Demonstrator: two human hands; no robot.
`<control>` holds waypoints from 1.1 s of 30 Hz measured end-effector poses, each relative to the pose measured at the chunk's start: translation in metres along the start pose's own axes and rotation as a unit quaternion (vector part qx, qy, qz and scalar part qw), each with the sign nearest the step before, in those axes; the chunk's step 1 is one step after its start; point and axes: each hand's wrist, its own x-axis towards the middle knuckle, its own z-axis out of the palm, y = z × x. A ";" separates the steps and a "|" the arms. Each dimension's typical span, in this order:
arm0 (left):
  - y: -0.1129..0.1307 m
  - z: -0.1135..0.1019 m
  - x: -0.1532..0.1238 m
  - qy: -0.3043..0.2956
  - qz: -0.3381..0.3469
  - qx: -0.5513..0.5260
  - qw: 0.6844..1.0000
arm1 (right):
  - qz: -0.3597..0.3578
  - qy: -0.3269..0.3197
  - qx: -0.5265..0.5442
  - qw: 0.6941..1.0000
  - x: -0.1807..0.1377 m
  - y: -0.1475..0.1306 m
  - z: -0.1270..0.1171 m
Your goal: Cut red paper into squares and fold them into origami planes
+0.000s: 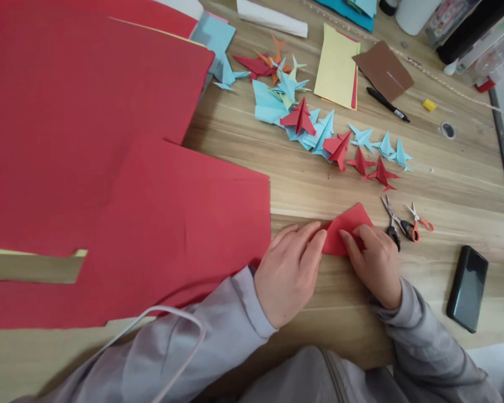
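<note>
A small folded piece of red paper [348,225] lies on the wooden table [445,190] in front of me. My left hand [289,271] rests at its left edge, fingers together and pressing down on the paper's corner. My right hand [376,260] lies over the paper's lower right part, fingers curled and pressing the fold. Both hands touch the paper, which stays flat on the table.
Large red sheets [109,168] cover the table's left half. Behind lie several blue and red folded paper figures [319,129], yellow paper [336,67], brown card [384,68], a black pen [387,104]. Two scissors [405,221] and a black phone [467,288] sit to the right.
</note>
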 end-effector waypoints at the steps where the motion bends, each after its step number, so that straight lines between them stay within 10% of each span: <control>1: 0.000 0.000 -0.001 -0.003 0.003 0.007 1.000 | 0.007 0.005 0.000 1.000 0.000 -0.001 0.001; 14: 0.024 -0.003 -0.014 -0.060 0.096 0.095 0.989 | 0.052 0.027 0.018 0.998 -0.006 -0.002 0.002; 33: 0.028 0.008 -0.025 -0.200 0.022 0.057 0.978 | 0.052 0.031 -0.033 0.998 -0.005 0.001 0.007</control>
